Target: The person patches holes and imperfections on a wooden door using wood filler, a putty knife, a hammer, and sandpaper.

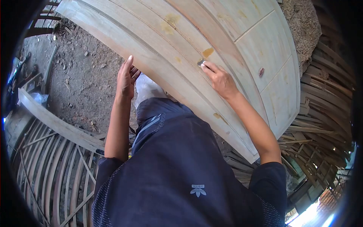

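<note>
A large pale wooden panel (159,49), built like a door with long grooves and framed sections, slants across the upper view. My right hand (222,80) rests over it, fingers pinched on a small dark flat scraper (200,63). Right by the scraper is a yellow-brown patch of filler (208,52); another filler patch (171,19) shows farther up. At the panel's near edge is my left hand (126,78), its thumb raised to the edge and its fingers loosely bent and apart, with nothing seen in them.
Bare dirt ground (81,75) with wood scraps lies to the left. A long curved-looking board (62,123) and stacked wood strips (56,170) are at lower left. More stacked strips (325,102) stand at right, below a sawdust heap (300,26).
</note>
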Demonstrator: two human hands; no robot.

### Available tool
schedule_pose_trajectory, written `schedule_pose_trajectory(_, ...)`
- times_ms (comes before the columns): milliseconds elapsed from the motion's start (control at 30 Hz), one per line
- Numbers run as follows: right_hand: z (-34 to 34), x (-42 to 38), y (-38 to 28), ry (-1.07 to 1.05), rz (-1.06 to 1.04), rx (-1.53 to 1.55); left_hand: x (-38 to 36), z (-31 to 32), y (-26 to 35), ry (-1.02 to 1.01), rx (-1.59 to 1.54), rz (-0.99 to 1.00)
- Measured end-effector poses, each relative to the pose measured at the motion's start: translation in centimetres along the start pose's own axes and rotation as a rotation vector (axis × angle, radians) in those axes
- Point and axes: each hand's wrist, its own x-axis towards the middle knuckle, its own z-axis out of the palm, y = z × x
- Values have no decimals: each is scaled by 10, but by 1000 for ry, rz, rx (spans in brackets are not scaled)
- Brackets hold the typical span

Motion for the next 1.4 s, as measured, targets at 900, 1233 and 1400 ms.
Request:
schedule_pose_trajectory(900, -5, 18, -26, -100, 294, 52, -2, 2, 1, 10, 54, 6)
schedule_pose_trajectory(1233, -19, 5, -29, -321, 283, 36, -5, 4, 6, -16, 53, -11)
schedule_pose_trajectory(1400, -56, 3, -39, -284, 218, 112, -4, 5, 2, 0, -3, 31)
